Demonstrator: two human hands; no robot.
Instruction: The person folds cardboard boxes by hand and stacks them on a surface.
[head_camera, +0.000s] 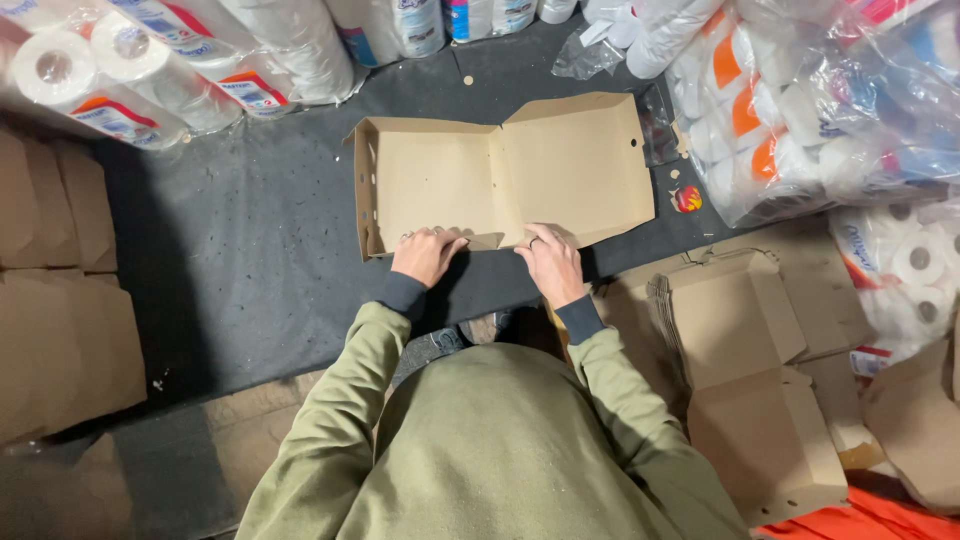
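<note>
Open, flat, brown cardboard box (500, 175)

One open cardboard box (500, 175); two hands, left hand (425, 255) and right hand (550, 262); one red scrap (686, 199).

My left hand (428, 255) and right hand (549, 262) cover the near edge of the open cardboard box (500, 175), so I can't see that flap. The toilet roll packs (150, 60) run off the top edge, and the flat box stack (60, 290) runs off the left.
</note>
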